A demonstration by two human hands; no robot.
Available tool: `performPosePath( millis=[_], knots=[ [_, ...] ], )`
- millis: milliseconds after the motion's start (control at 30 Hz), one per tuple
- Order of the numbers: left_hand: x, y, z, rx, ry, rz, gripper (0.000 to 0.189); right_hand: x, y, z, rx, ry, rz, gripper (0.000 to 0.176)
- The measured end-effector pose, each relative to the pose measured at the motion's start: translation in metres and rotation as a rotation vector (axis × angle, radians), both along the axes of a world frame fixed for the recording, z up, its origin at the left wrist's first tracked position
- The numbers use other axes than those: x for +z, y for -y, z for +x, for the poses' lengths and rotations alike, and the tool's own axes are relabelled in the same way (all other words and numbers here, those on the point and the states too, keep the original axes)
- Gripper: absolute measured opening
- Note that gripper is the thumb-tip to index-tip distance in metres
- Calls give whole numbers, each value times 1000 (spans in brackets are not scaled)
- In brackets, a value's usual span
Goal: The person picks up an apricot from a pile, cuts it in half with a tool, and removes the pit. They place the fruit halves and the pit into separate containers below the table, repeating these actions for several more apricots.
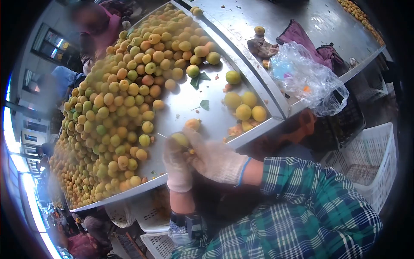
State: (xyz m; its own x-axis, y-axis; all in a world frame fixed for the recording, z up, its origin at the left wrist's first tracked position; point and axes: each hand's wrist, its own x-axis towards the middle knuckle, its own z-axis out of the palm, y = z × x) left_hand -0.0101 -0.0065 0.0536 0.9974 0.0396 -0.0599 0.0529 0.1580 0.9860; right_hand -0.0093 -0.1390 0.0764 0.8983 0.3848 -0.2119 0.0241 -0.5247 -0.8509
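Note:
A yellow-green apricot (180, 139) sits in the gloved fingers of my left hand (176, 166), just above the metal table's near edge. My right hand (217, 160), also in a pale knitted glove, is closed against the same fruit from the right. A thin pale line shows beside the apricot; I cannot make out what it is or what the right fingers pinch. Just beyond the right fingertips lies an orange apricot (192, 124). A large heap of yellow, orange and green apricots (129, 101) covers the left of the metal table (185, 101).
Several larger yellow apricots (243, 112) lie in the table's right corner by a raised rim (258, 129). A clear plastic bag (308, 77) and purple cloth (297, 36) rest beyond. White crates (366, 159) stand below at right. Another person (101, 26) is across the heap.

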Motion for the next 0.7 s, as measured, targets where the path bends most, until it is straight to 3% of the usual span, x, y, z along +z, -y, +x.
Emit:
performPosePath(
  millis=[67,100,167,300,367,467,500,567,700],
  knots=[
    [-1,-3,2,30,60,307,67,-3,1,-1,8,-16,-1,57],
    [-3,-1,1,29,60,306,67,-13,0,-3,20,51,-19,60],
    [-5,2,0,246,109,234,67,-15,-1,-4,34,121,-38,65],
    [6,-1,-6,137,30,293,66,-2,4,-9,69,36,-90,66],
    [-2,-3,-5,87,206,511,59,2,6,-8,73,17,-136,67],
    [11,1,-10,-22,71,569,46,1,8,-7,28,-1,-178,58],
    [16,13,-13,-24,4,536,35,-4,8,-4,27,29,-192,50],
    [5,11,-10,-17,52,571,32,-12,10,-4,-10,121,-188,31],
    [11,16,-14,3,133,508,29,-14,13,-10,-65,262,-195,29]
  ],
)
